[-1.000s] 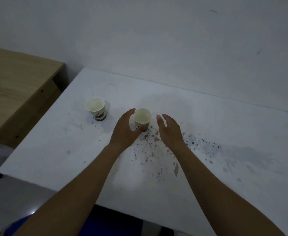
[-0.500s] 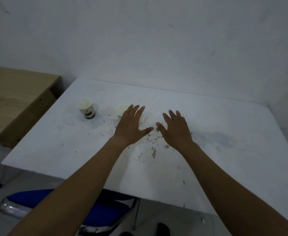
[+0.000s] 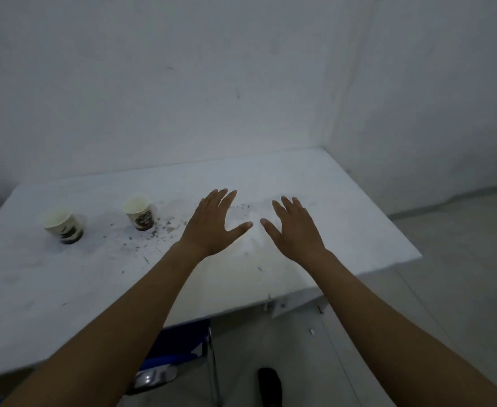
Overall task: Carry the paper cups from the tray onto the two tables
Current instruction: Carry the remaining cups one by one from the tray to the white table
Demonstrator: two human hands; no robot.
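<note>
Risk first: both of your hands are empty and spread flat, palms down, over the white table (image 3: 344, 201), so no cup can be dropped right now; the danger lies with the two paper cups already standing there. Your left hand (image 3: 212, 224), fingers splayed and holding nothing, hovers just to the right of the nearer cup (image 3: 139, 212), and your left forearm runs back toward you below and to the right of it. A careless sweep of that hand or forearm to its own left would, I judge, clip the cup and tip it, since an empty paper cup is light and gives little resistance. The far cup (image 3: 62, 226) stands beyond the nearer one, well apart from your left hand, and looks safe unless the first is knocked into it.

Your right hand (image 3: 297, 230) is likewise open and empty, thumb nearly meeting the left thumb, with both cups well off to its left, past the other hand. Nothing lies under either palm but dark specks (image 3: 159, 230) scattered on the tabletop. No tray is in view, so whether more cups wait to be fetched cannot be told from here. A blue chair (image 3: 179, 345) sits beneath the table edge close to your legs; mind it if you turn away.
</note>
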